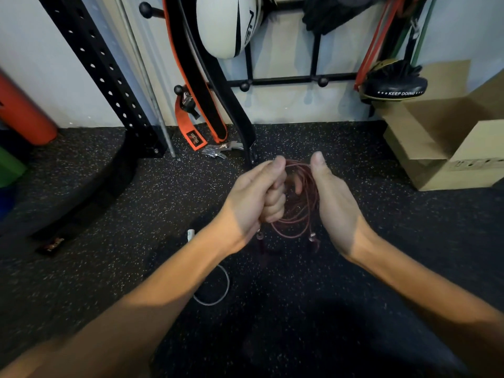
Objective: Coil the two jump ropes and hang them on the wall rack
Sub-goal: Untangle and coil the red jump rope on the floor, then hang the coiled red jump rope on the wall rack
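— Head view, nearest first: what lies on the floor?
— A pale second rope (215, 293), looped under my left forearm.
— Your hands?
— My left hand (256, 197) is fisted around the red jump rope (297, 205) coils; my right hand (334, 203) is spread, cupping them.
— Beyond?
— The wall rack (286, 81), pegs along its bar.

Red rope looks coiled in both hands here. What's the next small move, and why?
Probably lift the red rope toward a free peg on the wall rack: its loops are gathered in the left hand, right hand steadying, while the grey rope lies uncoiled on the floor.
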